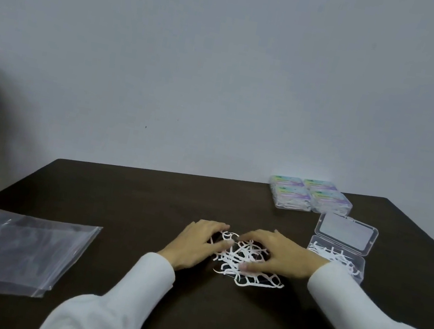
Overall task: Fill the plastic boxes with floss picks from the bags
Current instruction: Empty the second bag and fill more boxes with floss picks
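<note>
Floss picks lie in a loose white tangle on the dark table, and both hands are right on top of them. The left hand comes in from the left with fingers curved over the near edge of the pile, tips touching the picks; whether it pinches any I cannot tell. The right hand covers the right side, fingers bent down onto the heap, thumb low against the front picks. White sleeves run back toward the camera. Just right of the right hand sits an open plastic box, lid tipped up behind it, some picks already inside. Beyond it, near the wall, four closed boxes sit together in a block. Well off to the left lie flat clear bags, stacked.
</note>
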